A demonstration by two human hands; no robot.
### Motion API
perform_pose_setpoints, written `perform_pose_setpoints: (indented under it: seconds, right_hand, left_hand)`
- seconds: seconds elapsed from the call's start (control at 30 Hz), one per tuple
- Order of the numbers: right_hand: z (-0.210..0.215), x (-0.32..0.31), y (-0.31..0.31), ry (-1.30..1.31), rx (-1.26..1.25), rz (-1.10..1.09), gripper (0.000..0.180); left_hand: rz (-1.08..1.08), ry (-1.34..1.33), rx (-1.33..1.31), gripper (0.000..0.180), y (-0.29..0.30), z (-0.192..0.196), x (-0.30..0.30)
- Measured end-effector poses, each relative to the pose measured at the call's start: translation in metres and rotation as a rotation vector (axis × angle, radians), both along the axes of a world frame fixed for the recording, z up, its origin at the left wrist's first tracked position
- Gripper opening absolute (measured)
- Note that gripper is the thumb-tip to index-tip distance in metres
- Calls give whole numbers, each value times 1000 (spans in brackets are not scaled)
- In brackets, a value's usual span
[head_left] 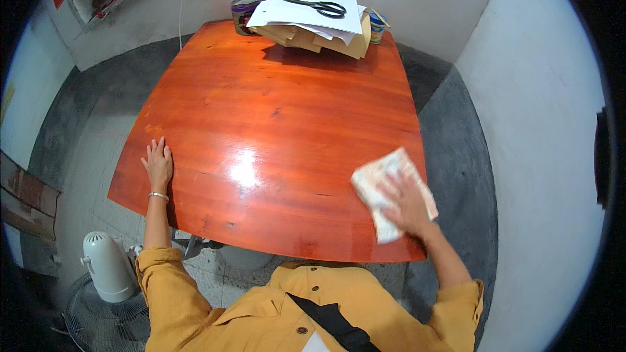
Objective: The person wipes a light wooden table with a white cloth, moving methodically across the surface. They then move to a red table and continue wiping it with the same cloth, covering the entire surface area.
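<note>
A folded white cloth (376, 200) with pale orange patches lies on the glossy reddish-brown wooden table (280, 114), close to its right edge near me. My right hand (405, 203) rests palm down on top of this cloth, its fingers spread and slightly smeared by motion. What is under the palm is hidden. On the left side of the tabletop, near the edge, my left hand (158, 161) lies flat with its fingers stretched out and nothing in it. A silver-coloured bangle (158, 195) circles that wrist.
At the table's far end, black-handled scissors (321, 6) lie on white papers (277, 12) over brown envelopes (339, 47). A dark tin (244, 13) and a small blue can (377, 28) flank the pile. A fan (107, 270) stands at lower left. White walls (544, 91) surround the table.
</note>
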State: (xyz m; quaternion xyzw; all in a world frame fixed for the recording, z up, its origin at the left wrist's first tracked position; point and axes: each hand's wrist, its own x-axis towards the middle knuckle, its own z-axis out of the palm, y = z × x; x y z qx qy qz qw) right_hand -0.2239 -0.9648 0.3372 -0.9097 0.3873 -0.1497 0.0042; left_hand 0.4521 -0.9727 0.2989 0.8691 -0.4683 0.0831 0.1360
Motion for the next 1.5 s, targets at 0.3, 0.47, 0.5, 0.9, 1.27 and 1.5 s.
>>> perform_pose_setpoints:
  seconds: [0.3, 0.47, 0.5, 0.9, 1.27, 1.5]
  right_hand:
    - [-1, 106, -42, -172, -126, 120, 54]
    - [15, 67, 56, -87, 162, 267, 57]
    - [14, 48, 57, -42, 203, 186, 60]
    - [-7, 26, -66, -103, -84, -228, 51]
    - [3, -20, 45, -154, 137, -552, 62]
    - [-16, -42, -137, -426, 249, -486, 58]
  left_hand:
    - [-33, 33, 34, 48, -2, -2, 12]
    - [-13, 14, 49, 49, 1, -4, 14]
    - [-10, 1, 44, 49, 3, -3, 15]
    - [-71, 7, 55, 51, -8, -11, 26]
    - [-24, -24, 50, 49, -3, -16, 23]
    - [-44, -16, 39, 49, -8, -16, 25]
